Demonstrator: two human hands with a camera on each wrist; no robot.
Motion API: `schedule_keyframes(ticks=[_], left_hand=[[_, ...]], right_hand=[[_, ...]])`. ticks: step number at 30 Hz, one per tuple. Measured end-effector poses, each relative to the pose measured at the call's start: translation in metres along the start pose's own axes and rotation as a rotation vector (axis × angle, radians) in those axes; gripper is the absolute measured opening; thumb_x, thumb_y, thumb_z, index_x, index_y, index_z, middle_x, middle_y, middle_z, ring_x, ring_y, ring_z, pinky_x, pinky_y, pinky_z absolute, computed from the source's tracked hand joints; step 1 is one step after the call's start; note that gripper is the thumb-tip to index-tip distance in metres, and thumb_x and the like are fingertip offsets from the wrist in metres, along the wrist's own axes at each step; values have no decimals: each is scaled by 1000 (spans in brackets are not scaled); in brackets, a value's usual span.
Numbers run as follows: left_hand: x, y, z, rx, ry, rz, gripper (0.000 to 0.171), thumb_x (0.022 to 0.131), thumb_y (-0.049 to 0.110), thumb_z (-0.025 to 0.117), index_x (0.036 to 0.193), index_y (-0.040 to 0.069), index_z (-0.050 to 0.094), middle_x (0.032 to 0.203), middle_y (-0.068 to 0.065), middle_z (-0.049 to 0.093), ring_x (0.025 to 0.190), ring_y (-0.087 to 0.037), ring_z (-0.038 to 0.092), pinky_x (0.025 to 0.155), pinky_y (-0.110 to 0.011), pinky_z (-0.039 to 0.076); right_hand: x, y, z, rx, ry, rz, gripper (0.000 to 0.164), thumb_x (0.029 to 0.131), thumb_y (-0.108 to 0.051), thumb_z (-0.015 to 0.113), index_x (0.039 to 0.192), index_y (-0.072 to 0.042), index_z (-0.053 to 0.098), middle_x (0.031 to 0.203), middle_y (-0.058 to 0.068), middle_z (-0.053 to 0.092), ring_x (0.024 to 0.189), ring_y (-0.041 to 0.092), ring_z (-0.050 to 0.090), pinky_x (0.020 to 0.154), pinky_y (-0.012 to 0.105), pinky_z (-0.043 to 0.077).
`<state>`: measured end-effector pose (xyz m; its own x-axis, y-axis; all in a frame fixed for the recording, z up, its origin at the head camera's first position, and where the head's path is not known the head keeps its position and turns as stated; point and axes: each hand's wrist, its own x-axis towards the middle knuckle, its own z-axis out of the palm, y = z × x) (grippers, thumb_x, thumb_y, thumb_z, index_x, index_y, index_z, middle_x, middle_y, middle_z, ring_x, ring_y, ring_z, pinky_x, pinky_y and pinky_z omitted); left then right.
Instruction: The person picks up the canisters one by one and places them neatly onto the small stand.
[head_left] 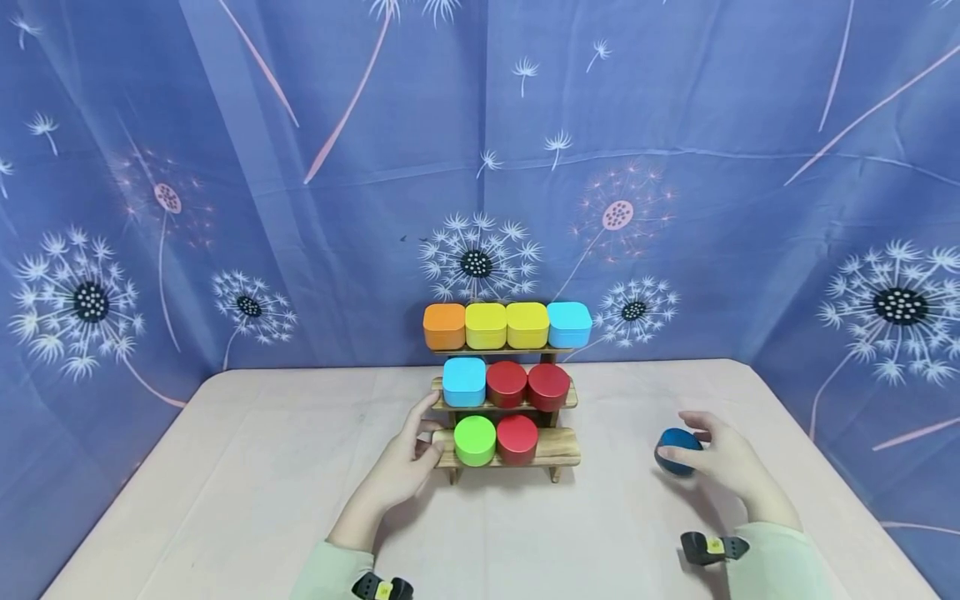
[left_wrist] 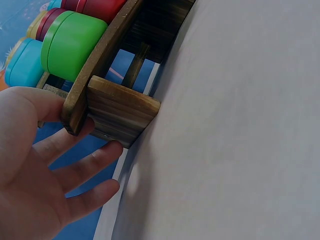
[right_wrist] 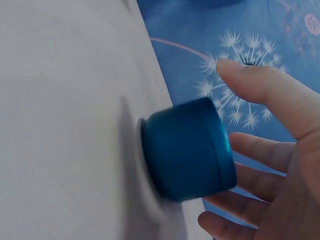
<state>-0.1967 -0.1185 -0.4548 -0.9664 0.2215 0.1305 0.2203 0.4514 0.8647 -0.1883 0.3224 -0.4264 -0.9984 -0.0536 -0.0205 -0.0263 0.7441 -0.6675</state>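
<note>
A three-tier wooden stand [head_left: 558,447] carries small lidded tins. My left hand [head_left: 401,468] is at the stand's left end, fingers spread and fairly straight, with the thumb right at the bottom board's end. Close to that hand on the bottom tier are a round green tin [head_left: 475,440] and a round red tin [head_left: 517,439]. Off to the right, my right hand [head_left: 723,457] is around a round dark blue tin [head_left: 678,438]. That tin [right_wrist: 187,150] leans on the table in the right wrist view, fingers behind it and thumb raised away from its side.
On the middle tier stand a square light blue tin [head_left: 464,382] and two round dark red tins [head_left: 548,387]. The top tier bears an orange tin [head_left: 445,326], two yellow tins [head_left: 507,326] and a light blue tin [head_left: 569,324]. A blue dandelion-print curtain [head_left: 360,250] surrounds the pale table [head_left: 300,475].
</note>
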Motion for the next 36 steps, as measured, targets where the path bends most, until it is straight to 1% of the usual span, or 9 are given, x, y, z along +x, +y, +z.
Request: schedule_keyframes(ticks=[6, 9, 11, 13, 18, 23, 26, 33, 36], left_hand=[[0, 1, 0, -4, -4, 4, 74, 92, 4, 55, 148, 38, 19, 114, -8, 61, 78, -11, 58, 75, -25, 47], [0, 1, 0, 2, -3, 3, 74, 93, 5, 55, 148, 37, 19, 114, -8, 61, 80, -11, 59, 76, -25, 48], [-1, 1, 0, 5, -2, 2, 73, 93, 5, 55, 148, 37, 18, 115, -8, 61, 81, -11, 59, 77, -26, 48], [0, 1, 0, 7, -3, 4, 73, 93, 6, 55, 148, 37, 18, 115, -8, 61, 81, -12, 59, 77, -26, 48], [0, 1, -1, 5, -3, 7, 73, 93, 6, 55, 149, 37, 18, 116, -9, 61, 80, -12, 58, 77, -26, 47], [0, 1, -1, 5, -1, 8, 73, 93, 6, 54, 148, 37, 18, 116, -8, 61, 79, -11, 58, 76, -25, 48], [0, 1, -1, 2, -1, 9, 73, 93, 6, 54, 148, 37, 18, 116, -8, 61, 79, -11, 58, 76, -25, 47], [0, 1, -1, -5, -5, 9, 73, 93, 5, 54, 148, 36, 19, 115, -9, 61, 78, -12, 57, 75, -25, 47], [0, 0, -1, -13, -9, 7, 73, 93, 4, 54, 148, 37, 19, 115, -9, 61, 78, -12, 57, 74, -24, 47]], right_hand=[[0, 9, 1, 6, -34, 20, 76, 83, -32, 72, 136, 11, 37, 128, 35, 48, 112, 47, 51, 88, 53, 47], [0, 11, 2, 10, -43, 19, 75, 81, -29, 73, 134, 11, 39, 122, 33, 53, 108, 43, 55, 85, 44, 49], [0, 13, 2, 17, -50, 12, 75, 80, -27, 75, 133, 12, 40, 121, 33, 53, 108, 42, 55, 84, 42, 48], [0, 15, 1, 30, -64, 7, 76, 79, -25, 76, 133, 12, 38, 123, 34, 52, 109, 44, 54, 85, 43, 48], [-1, 18, -1, 70, -105, 10, 79, 78, -21, 76, 135, 14, 34, 129, 37, 45, 114, 51, 50, 90, 51, 47], [-1, 18, 0, 89, -104, 0, 77, 79, -20, 75, 134, 16, 34, 129, 38, 44, 114, 52, 49, 90, 53, 47], [-1, 18, 0, 94, -101, 2, 76, 79, -20, 75, 134, 15, 35, 128, 38, 46, 114, 51, 50, 89, 50, 48], [0, 14, 2, 77, -75, -43, 72, 78, -17, 76, 131, 16, 39, 125, 36, 50, 110, 50, 53, 84, 40, 50], [0, 10, 5, 69, -57, -57, 71, 78, -19, 76, 131, 14, 42, 124, 34, 52, 110, 48, 54, 83, 39, 50]])
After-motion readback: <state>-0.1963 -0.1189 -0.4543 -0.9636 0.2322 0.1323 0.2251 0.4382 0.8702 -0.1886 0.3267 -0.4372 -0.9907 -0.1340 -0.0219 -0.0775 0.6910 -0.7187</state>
